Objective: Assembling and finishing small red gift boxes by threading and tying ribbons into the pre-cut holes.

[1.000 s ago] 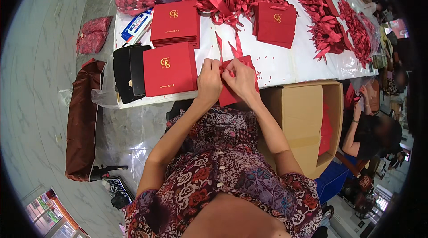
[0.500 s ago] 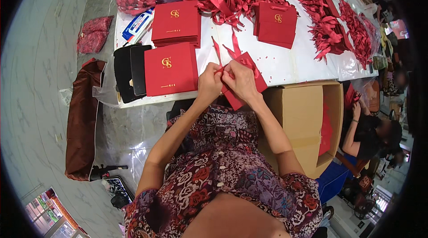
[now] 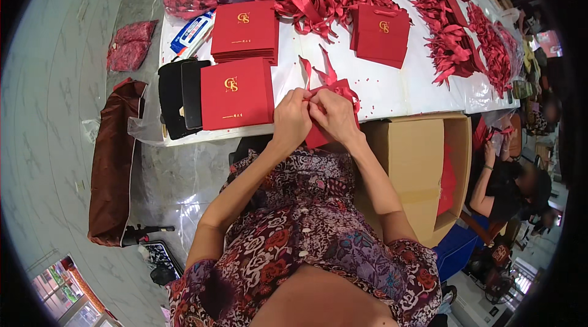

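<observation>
Frame centre, table [image 3: 392, 97] edge: left hand [image 3: 291, 120] and right hand [image 3: 331, 116] pinch ribbon [image 3: 323, 77] on red bag [image 3: 334, 116]; bare tabletop beyond.

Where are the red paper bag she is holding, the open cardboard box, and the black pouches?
red paper bag [image 3: 315, 137], head view, lower corner below the hands.
cardboard box [image 3: 410, 155], head view, bare left flap.
black pouches [image 3: 182, 97], head view, middle of the pair.

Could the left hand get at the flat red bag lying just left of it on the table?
Probably yes. The red bag lies flat on the white table beside the left hand, with nothing between them, but that hand is holding a red ribbon piece together with the right hand.
</observation>
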Tool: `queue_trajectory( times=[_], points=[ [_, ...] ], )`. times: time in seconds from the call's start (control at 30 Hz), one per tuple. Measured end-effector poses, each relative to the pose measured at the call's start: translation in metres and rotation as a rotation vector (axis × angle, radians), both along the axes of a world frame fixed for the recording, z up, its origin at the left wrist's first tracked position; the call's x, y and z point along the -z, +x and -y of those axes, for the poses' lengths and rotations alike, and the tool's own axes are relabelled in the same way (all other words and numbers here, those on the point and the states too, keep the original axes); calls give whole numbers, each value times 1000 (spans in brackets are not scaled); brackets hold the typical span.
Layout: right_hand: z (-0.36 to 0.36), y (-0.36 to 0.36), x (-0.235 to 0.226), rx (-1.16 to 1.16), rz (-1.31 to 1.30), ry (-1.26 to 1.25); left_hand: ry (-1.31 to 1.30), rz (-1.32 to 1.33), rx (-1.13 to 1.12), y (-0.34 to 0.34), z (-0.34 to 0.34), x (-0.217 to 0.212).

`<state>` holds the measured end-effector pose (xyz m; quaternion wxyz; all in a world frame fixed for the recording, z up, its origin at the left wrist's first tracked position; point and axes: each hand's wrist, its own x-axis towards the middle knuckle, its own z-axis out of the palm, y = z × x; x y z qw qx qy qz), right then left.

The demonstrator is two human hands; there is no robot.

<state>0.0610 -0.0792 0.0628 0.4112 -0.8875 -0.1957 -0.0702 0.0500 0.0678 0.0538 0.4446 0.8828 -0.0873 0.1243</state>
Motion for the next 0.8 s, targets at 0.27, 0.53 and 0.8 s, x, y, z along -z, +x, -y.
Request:
queue_trajectory(
  times=[0.27,0.53,0.8],
  points=[
    [18,4,-18,-42,-350,254,-53,-88,21,7,-3,-2],
    [33,39,-22,-150,-311,-66,36,25,95,2,3,-13],
    [36,64,3,-317,-610,261,69,202,150,7,-3,-16]
  ],
)
